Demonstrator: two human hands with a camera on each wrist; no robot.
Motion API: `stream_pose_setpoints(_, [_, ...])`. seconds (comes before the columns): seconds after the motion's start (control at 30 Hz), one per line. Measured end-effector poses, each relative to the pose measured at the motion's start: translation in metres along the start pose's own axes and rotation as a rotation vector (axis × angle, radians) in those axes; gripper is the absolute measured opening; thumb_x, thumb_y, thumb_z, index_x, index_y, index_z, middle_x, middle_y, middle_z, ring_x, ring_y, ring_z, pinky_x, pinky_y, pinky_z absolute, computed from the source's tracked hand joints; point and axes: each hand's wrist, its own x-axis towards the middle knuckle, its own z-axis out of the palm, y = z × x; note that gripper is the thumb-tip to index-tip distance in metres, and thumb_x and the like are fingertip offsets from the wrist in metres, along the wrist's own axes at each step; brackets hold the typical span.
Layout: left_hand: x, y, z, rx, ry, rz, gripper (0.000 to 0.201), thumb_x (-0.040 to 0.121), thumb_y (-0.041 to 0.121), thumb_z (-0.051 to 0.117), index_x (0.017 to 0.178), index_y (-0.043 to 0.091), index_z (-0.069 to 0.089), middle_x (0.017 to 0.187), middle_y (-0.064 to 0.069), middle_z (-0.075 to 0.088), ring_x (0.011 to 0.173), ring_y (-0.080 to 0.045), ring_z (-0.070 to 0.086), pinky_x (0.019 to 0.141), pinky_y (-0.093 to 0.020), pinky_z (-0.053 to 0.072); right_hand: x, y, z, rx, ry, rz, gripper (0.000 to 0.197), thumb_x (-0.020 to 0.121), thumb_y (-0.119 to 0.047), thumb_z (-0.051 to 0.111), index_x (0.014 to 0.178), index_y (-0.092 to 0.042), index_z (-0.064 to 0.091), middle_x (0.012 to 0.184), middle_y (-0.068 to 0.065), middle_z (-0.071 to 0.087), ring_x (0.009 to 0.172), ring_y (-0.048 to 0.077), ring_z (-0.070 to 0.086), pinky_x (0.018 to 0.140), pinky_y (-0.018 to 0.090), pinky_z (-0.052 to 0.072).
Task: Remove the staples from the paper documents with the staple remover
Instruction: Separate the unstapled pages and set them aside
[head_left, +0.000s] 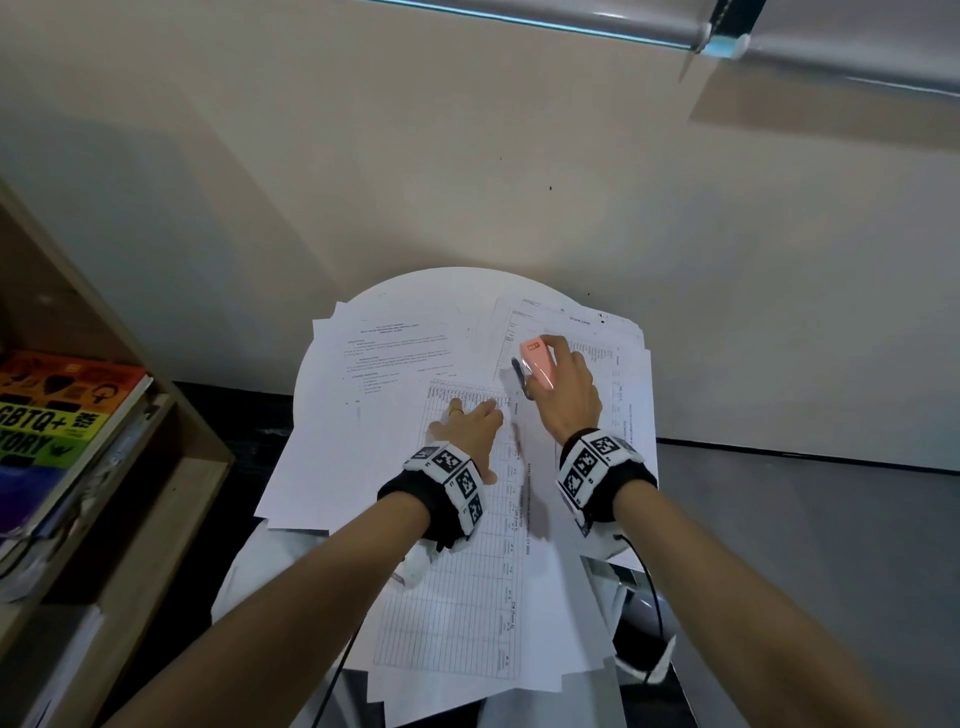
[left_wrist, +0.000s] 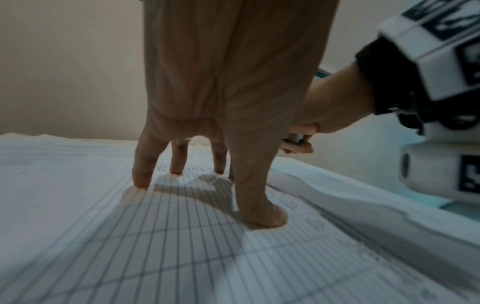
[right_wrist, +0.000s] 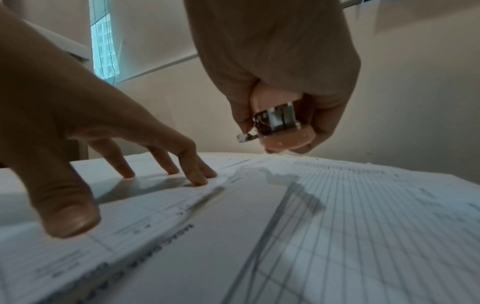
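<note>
Left hand (head_left: 470, 423): fingers spread and straight, fingertips (left_wrist: 141, 181) pressing flat on the white gridded paper form (head_left: 467, 571).
Right hand (head_left: 563, 387): curled round the salmon-pink plastic staple remover (head_left: 540, 364); held just above the papers, metal jaw end pointing down and left.
Staple remover position: over the far right part of the paper pile, near the left fingertips, apart from them.
Paper documents (head_left: 384, 364): loose overlapping white printed sheets covering the round white table (head_left: 447, 283).
Staples: too small to make out.
Surroundings: wooden shelf (head_left: 171, 415) at left holding a rainbow-coloured book (head_left: 57, 410); beige wall (head_left: 467, 156) behind.
</note>
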Motion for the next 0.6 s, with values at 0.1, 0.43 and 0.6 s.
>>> stream_pose_setpoints(0.1, [0.004, -0.005, -0.002, -0.229, 0.165, 0.04, 0.041, 0.09, 0.031, 0.059, 0.126, 0.013, 0.051, 0.139, -0.004, 0.047, 0.126, -0.03, 0.042, 0.099, -0.047, 0.043, -0.009, 0.004, -0.01, 0.029, -0.011, -0.007, 0.048, 0.086, -0.023, 0.061, 0.129, -0.031, 0.043, 0.114, 0.005, 0.052, 0.094, 0.027, 0.056, 0.072, 0.032, 0.04])
stream_pose_setpoints(0.43, [-0.019, 0.047, 0.016, -1.579, 0.419, 0.085, 0.014, 0.088, -0.003, 0.059, 0.1, -0.01, 0.06, 0.076, -0.015, 0.061, 0.067, -0.017, 0.066, 0.063, -0.026, 0.06, -0.073, 0.034, -0.017, 0.315, -0.023, -0.033, 0.044, 0.08, -0.04, 0.061, 0.119, -0.045, 0.042, 0.103, 0.002, 0.061, 0.085, 0.021, 0.062, 0.073, 0.045, 0.056])
stream_pose_setpoints(0.6, [-0.031, 0.046, 0.028, -1.5, 0.347, 0.058, 0.019, 0.076, -0.003, 0.073, 0.091, -0.01, 0.064, 0.067, -0.012, 0.063, 0.061, -0.022, 0.066, 0.06, -0.028, 0.06, -0.108, 0.052, -0.023, 0.346, -0.043, -0.009, 0.045, 0.079, -0.044, 0.06, 0.12, -0.049, 0.042, 0.103, 0.002, 0.061, 0.085, 0.022, 0.066, 0.075, 0.047, 0.056])
